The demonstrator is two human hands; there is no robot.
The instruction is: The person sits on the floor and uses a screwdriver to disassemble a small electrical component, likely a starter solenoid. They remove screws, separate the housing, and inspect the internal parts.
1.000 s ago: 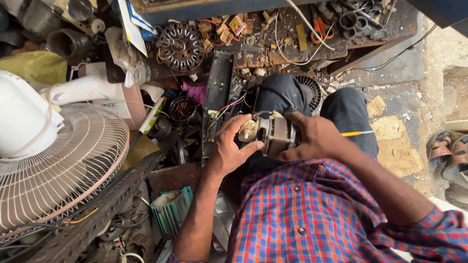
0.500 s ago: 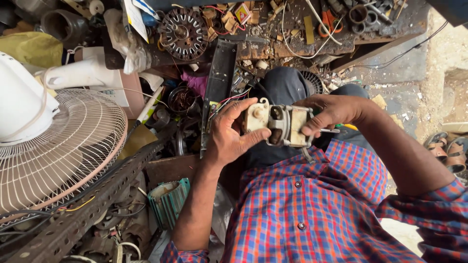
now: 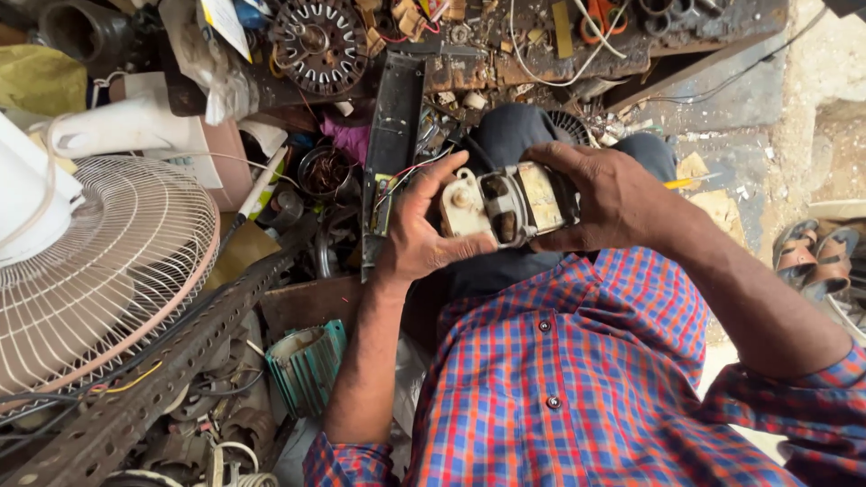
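The fingers (image 3: pixel 456 171) of the left hand (image 3: pixel 419 236) curl round the pale end of a small electric motor (image 3: pixel 505 203), thumb pressed under it and fingertips hooked over the top, so that the shaft end faces up toward the eyes. The right hand (image 3: pixel 606 197) clamps the other, darker end, its fingers spread wide across the casing – a two-handed hold that keeps the motor steady and level above the lap, probably so it can be looked over closely. The motor sits between the two hands, raised clear of everything below, in front of a checked shirt (image 3: pixel 577 379) in red and blue.

Under the hands lies a long dark metal channel (image 3: pixel 394 135) with thin red wires (image 3: pixel 406 173) trailing from it toward the motor. Beyond it, at the far edge of the cluttered surface (image 3: pixel 722 27), rests a round slotted motor core (image 3: pixel 317 41) among scraps and cable. At the left stands a white fan (image 3: pixel 99 271) with its wire guard facing up – near it a perforated angle bar (image 3: pixel 153 379) and a green finned motor housing (image 3: pixel 307 361). At the right edge, on the ground, lie sandals (image 3: pixel 816 257).
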